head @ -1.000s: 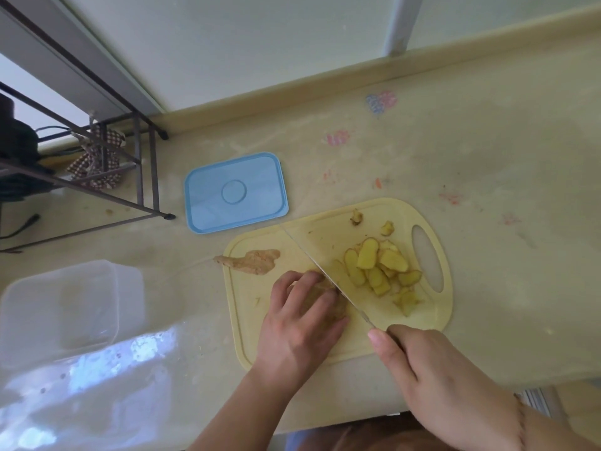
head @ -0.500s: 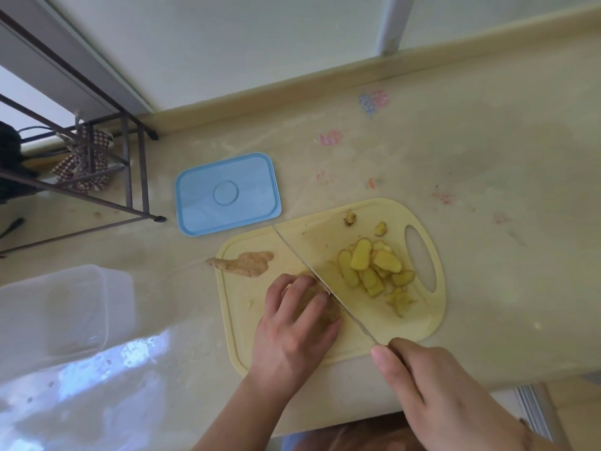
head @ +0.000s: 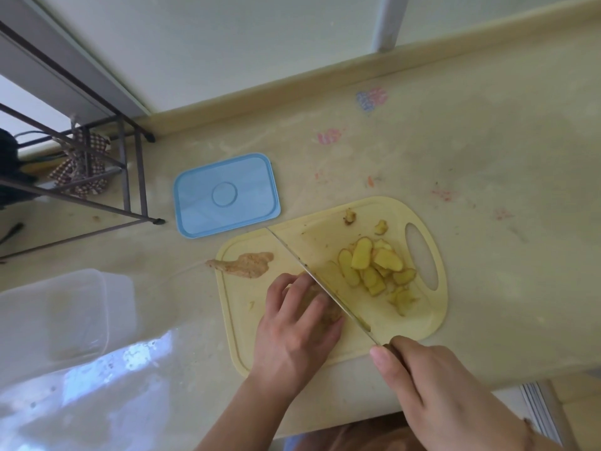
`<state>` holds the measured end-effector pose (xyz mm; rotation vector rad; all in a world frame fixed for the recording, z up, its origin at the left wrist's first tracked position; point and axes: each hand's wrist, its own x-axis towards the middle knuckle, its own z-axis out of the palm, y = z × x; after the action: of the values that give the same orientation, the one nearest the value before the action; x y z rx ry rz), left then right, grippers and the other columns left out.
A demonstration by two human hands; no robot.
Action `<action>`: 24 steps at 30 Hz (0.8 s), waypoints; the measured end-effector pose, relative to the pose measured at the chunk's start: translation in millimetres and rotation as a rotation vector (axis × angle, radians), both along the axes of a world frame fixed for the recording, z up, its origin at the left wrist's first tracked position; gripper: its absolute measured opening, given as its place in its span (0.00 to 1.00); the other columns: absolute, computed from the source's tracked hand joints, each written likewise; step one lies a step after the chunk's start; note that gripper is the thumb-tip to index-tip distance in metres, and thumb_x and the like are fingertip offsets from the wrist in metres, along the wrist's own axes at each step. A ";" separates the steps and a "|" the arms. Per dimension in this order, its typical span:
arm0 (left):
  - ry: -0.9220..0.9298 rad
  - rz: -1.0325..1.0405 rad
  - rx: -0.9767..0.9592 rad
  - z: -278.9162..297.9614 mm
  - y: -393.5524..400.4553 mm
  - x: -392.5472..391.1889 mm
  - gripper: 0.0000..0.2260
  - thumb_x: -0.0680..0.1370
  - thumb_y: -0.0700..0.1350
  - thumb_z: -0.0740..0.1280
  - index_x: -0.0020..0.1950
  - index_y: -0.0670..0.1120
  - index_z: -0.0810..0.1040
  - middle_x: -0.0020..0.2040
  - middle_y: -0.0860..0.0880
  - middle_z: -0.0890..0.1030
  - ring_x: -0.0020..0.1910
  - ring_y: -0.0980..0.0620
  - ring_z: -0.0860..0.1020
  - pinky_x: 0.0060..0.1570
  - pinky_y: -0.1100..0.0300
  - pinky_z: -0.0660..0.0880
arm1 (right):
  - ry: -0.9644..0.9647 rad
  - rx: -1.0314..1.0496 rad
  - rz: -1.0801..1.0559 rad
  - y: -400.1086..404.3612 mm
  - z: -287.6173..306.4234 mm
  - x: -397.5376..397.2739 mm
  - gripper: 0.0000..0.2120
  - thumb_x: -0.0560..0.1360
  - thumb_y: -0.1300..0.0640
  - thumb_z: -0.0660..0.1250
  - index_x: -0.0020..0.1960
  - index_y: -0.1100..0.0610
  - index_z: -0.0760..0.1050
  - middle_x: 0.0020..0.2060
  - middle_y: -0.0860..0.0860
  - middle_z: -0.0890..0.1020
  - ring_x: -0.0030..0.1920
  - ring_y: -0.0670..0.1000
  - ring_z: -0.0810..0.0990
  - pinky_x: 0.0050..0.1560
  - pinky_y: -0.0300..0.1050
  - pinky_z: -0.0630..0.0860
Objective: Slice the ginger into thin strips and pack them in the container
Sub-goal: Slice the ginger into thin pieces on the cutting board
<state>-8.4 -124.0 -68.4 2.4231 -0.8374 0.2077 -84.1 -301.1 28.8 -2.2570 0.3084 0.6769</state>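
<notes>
head view: on the pale yellow plastic cutting board (head: 247, 307), the left hand (head: 292, 333) grips the knobbly brown ginger piece (head: 320, 304). the right hand (head: 432, 385) clasps the long steel knife (head: 312, 271), blade running diagonally toward the blue rectangular lid (head: 226, 195) on the beige surface (head: 487, 177).

My left hand (head: 297, 333) covers most of the ginger piece (head: 320, 304) I hold. My right hand (head: 435, 388) hides the knife handle. The clear container (head: 52, 320) is blurred, cut off at the left edge.
</notes>
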 end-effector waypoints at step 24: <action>-0.009 -0.025 0.005 -1.3 2.9 3.6 0.09 0.74 0.48 0.77 0.49 0.44 0.85 0.57 0.44 0.81 0.54 0.38 0.75 0.58 0.55 0.73 | -0.002 0.050 -0.048 -3.1 -4.2 4.0 0.27 0.70 0.31 0.40 0.33 0.52 0.64 0.27 0.46 0.74 0.33 0.45 0.72 0.33 0.40 0.66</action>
<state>-4.8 -121.2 -69.7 2.4171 -0.8728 0.2073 -80.1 -304.1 24.7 -2.1958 0.3403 0.6503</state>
